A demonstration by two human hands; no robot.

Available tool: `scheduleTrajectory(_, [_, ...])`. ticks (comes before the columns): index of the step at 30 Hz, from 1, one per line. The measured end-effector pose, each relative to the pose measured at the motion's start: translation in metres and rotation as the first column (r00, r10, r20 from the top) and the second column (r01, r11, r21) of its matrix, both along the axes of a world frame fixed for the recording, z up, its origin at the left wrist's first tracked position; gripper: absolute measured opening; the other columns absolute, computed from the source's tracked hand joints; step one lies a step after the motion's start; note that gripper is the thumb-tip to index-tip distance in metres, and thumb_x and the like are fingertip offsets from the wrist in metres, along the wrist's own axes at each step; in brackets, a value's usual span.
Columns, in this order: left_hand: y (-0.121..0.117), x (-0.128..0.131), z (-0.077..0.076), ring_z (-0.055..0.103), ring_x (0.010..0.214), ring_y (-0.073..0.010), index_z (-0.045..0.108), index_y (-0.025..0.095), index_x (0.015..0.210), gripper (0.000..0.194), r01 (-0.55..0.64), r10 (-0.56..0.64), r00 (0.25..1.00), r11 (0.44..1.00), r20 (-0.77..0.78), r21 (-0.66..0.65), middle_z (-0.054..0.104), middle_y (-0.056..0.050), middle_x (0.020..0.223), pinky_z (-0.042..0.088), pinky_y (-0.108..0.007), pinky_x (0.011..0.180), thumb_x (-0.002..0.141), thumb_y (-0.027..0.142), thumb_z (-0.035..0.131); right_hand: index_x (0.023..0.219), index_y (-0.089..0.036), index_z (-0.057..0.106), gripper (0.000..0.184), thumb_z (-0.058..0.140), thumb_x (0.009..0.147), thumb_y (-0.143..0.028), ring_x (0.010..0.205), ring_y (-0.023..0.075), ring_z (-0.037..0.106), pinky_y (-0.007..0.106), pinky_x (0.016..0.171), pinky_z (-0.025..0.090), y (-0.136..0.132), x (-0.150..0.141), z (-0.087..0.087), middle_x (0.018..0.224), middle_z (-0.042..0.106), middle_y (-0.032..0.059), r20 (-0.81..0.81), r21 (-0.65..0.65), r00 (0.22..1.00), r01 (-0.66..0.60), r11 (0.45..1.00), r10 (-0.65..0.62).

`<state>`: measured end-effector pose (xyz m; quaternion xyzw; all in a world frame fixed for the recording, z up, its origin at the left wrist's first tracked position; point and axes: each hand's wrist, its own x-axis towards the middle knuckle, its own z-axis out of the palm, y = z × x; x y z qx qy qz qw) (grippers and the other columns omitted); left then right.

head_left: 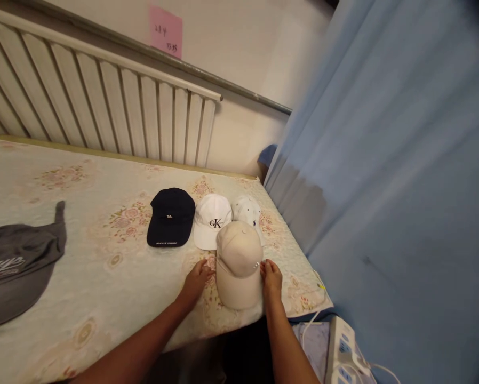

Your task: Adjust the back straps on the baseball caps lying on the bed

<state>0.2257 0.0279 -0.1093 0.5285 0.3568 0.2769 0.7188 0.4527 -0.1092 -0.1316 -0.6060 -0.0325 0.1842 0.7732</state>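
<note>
A beige baseball cap [239, 266] lies brim toward me near the bed's front edge, overlapping the two white caps behind it. My left hand [197, 280] is just left of it, fingers slightly bent and apart, with nothing in them. At the cap's right side, the bent fingertips of my right hand [272, 277] pinch its edge. Behind are a white cap with "CK" lettering [213, 218] and another white cap [246, 209] with a small dark emblem, partly covered by the beige one. To their left lies a black cap [172, 216].
A grey cap [19, 261] lies at the far left of the floral bed cover [115, 288]. A white radiator [103, 90] runs along the wall. On the right hangs a blue curtain [383, 186], with a power strip [341, 346] and cables below.
</note>
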Motion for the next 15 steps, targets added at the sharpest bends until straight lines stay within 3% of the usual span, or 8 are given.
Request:
scheduleTrajectory(4, [-0.004, -0.026, -0.002, 0.065, 0.095, -0.0272, 0.056, 0.012, 0.114, 0.048, 0.013, 0.007, 0.995, 0.977, -0.095, 0.211, 0.068, -0.014, 0.1, 0.047, -0.04, 0.089, 0.075, 0.038, 0.058, 0.09, -0.016, 0.06, 0.032, 0.062, 0.064, -0.034, 0.074, 0.0144, 0.066, 0.026, 0.071, 0.053, -0.01, -0.009, -0.002, 0.075, 0.068, -0.0016, 0.061, -0.03, 0.996, 0.069, 0.997, -0.067])
scheduleTrajectory(9, [-0.003, -0.066, -0.002, 0.064, 0.096, -0.0264, 0.063, 0.017, 0.097, 0.032, 0.01, 0.063, 0.986, 0.902, -0.154, 0.432, 0.067, -0.012, 0.102, 0.043, -0.041, 0.095, 0.075, 0.039, 0.054, 0.088, -0.016, 0.061, 0.032, 0.061, 0.062, -0.035, 0.072, 0.0163, 0.066, 0.029, 0.071, 0.054, -0.023, -0.021, -0.002, 0.073, 0.068, -0.0012, 0.111, -0.066, 0.989, 0.102, 0.993, -0.094])
scheduleTrajectory(15, [0.005, -0.115, -0.003, 0.062, 0.096, -0.0267, 0.062, 0.021, 0.092, 0.026, -0.026, 0.153, 0.97, 0.839, -0.19, 0.543, 0.066, -0.009, 0.098, 0.043, -0.041, 0.094, 0.077, 0.038, 0.051, 0.086, -0.017, 0.06, 0.033, 0.061, 0.06, -0.036, 0.069, 0.0189, 0.068, 0.03, 0.063, 0.054, -0.038, -0.04, -0.002, 0.067, 0.068, 0.0, 0.142, -0.112, 0.977, 0.174, 0.978, -0.158])
